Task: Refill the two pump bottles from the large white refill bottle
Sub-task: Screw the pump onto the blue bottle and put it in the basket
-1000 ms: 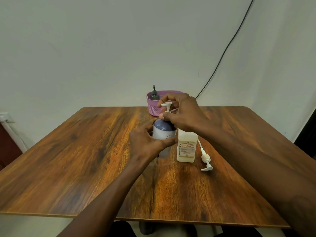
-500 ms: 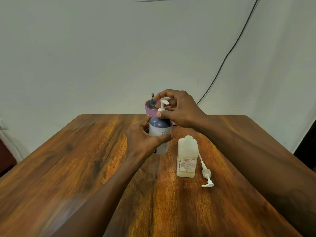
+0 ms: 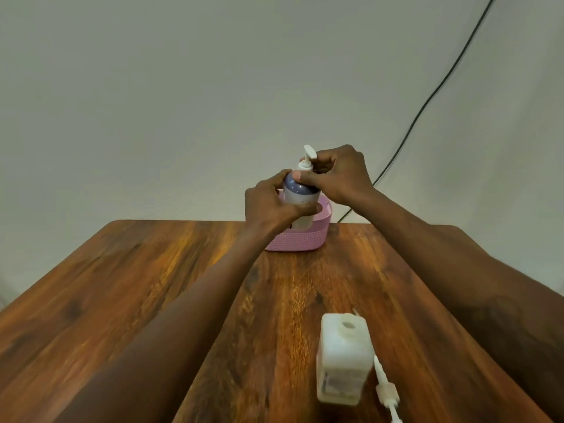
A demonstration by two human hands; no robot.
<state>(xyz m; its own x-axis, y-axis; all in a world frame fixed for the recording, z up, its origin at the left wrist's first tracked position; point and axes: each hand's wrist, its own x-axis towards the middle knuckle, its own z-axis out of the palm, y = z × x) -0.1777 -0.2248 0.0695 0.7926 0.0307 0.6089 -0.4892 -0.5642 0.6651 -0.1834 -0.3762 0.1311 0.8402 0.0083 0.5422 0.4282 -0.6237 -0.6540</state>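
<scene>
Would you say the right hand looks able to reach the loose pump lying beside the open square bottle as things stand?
Probably yes, once freed. The right hand is busy gripping the pump top of the blue-topped bottle over the pink basket. The loose pump lies on the bare table under that forearm, with nothing between.

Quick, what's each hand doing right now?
Left hand: closed around the body of the pump bottle, over the pink basket.
Right hand: closed on the bottle's white pump top.
</scene>
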